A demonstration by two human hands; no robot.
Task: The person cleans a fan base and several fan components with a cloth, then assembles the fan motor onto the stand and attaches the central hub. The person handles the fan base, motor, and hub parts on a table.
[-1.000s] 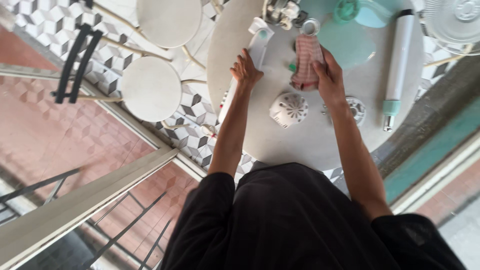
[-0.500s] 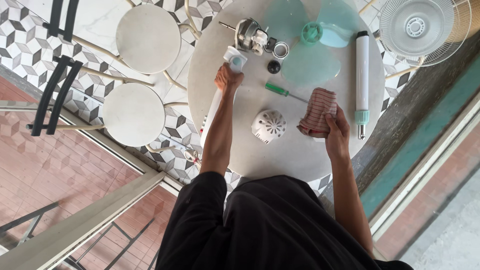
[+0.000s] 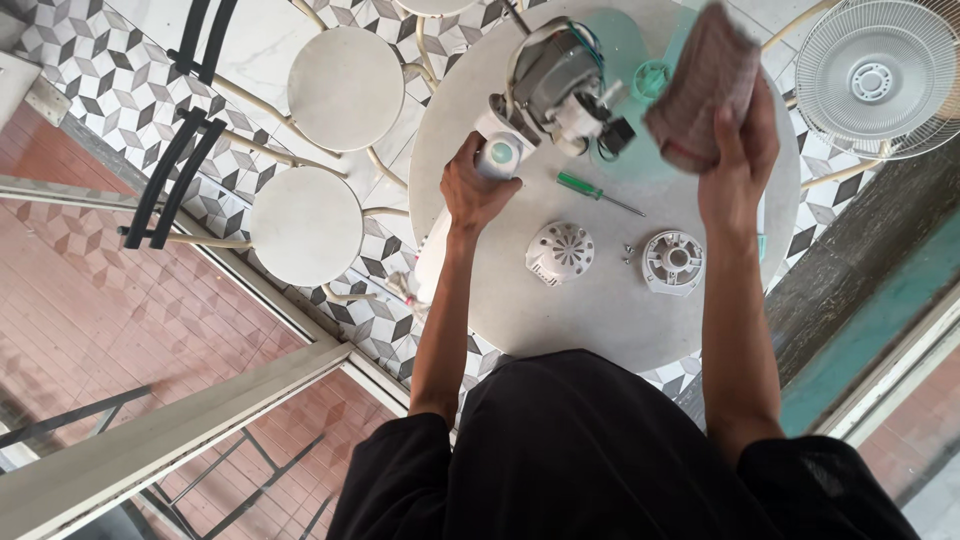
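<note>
Fingers of the left hand [image 3: 478, 190] clamp the white fan neck with grey motor [image 3: 552, 85]; right hand [image 3: 738, 165] grips a striped red cloth [image 3: 700, 85] (1 firm hold steadies wiping).

Left hand [image 3: 478, 190] at upper centre of frame, fingers curled shut around something, bare forearm running straight down to black sleeve at lower centre. Right hand [image 3: 738, 150] raised at upper right, fingers and thumb clenched on something, forearm bare, dropping to black sleeve at lower right.
</note>
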